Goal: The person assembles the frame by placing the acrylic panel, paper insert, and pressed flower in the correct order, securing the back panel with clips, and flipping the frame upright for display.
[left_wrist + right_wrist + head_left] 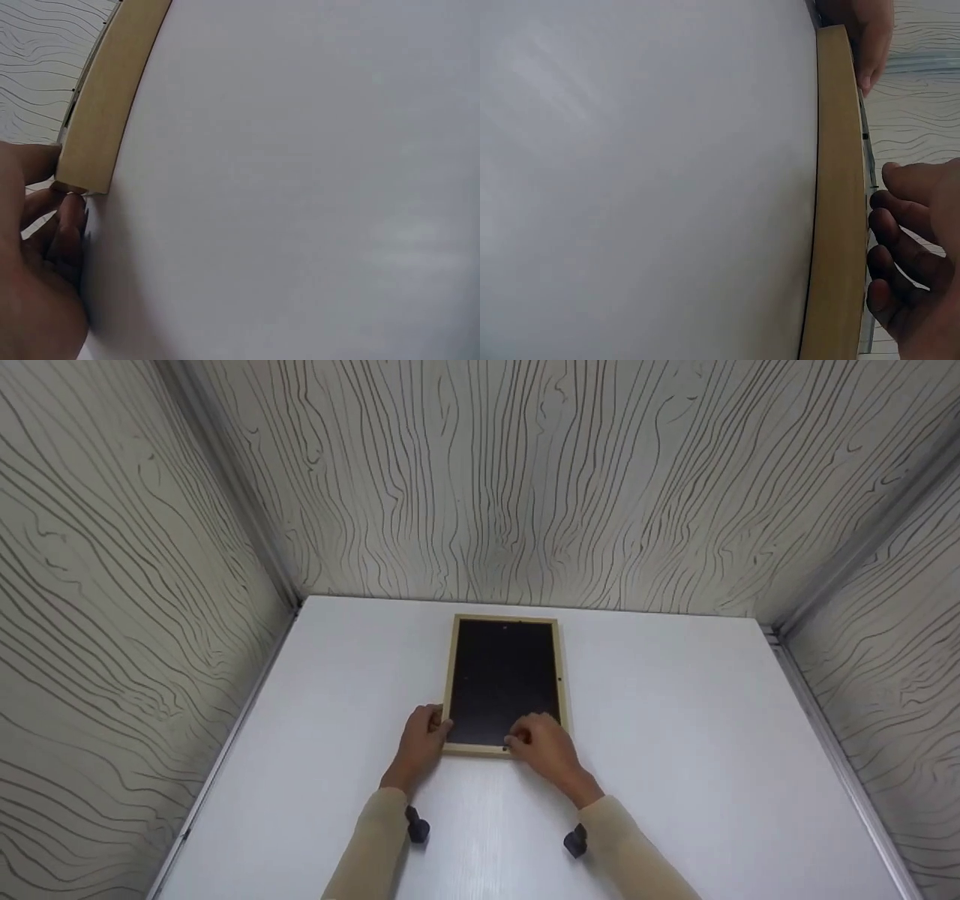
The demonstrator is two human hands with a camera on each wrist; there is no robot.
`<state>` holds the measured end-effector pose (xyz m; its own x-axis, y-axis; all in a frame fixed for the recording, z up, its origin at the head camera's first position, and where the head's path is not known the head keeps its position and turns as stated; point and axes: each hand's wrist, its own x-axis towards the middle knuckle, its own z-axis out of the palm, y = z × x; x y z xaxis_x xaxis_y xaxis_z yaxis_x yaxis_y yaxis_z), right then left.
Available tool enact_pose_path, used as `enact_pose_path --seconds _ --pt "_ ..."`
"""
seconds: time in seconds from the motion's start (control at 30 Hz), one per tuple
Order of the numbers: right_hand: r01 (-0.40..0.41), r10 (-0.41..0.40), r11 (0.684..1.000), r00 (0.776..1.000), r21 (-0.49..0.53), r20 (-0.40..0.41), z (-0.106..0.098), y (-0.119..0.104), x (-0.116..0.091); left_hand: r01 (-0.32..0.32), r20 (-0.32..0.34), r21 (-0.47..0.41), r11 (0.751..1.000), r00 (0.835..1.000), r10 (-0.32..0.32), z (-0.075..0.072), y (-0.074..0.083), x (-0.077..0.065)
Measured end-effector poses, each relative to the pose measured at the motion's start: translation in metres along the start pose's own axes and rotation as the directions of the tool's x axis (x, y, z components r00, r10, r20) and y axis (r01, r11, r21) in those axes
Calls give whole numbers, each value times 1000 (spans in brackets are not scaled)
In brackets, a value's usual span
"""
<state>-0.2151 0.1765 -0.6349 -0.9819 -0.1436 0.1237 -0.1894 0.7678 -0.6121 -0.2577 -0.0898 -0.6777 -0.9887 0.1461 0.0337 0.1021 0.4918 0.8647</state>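
A light wooden picture frame [451, 682] lies on the white table with its black backing board [502, 679] facing up. At its lower left corner my left hand [421, 742] grips the wood, thumb on the upper edge and fingers against the side and underneath, as the left wrist view shows on the frame's corner [112, 97]. My right hand [547, 746] is over the near edge, fingers curled. Its thumb and forefinger meet at a small metal tab [874, 187] on the rim. Fingertips partly hide this tab in the head view.
Small dark fasteners [559, 679] dot the frame's rim. The white table [675, 735] extends around the frame. Wood-grain patterned panels [480, 472] stand behind and at both sides. Each wrist carries a small black device [575, 841].
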Motion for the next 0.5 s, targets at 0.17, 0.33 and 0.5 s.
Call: enact_pose_path --seconds 0.17,0.33,0.5 --pt "5 -5 1000 1000 -20 18 5 -3 -2 -13 -10 3 1000 1000 13 3 -5 2" --pt "35 -35 998 999 -59 2 7 -5 -2 -44 -21 23 999 999 44 2 -4 2" --pt "69 -70 993 998 -92 -5 9 -5 -1 -37 -13 6 999 999 37 1 -2 1"
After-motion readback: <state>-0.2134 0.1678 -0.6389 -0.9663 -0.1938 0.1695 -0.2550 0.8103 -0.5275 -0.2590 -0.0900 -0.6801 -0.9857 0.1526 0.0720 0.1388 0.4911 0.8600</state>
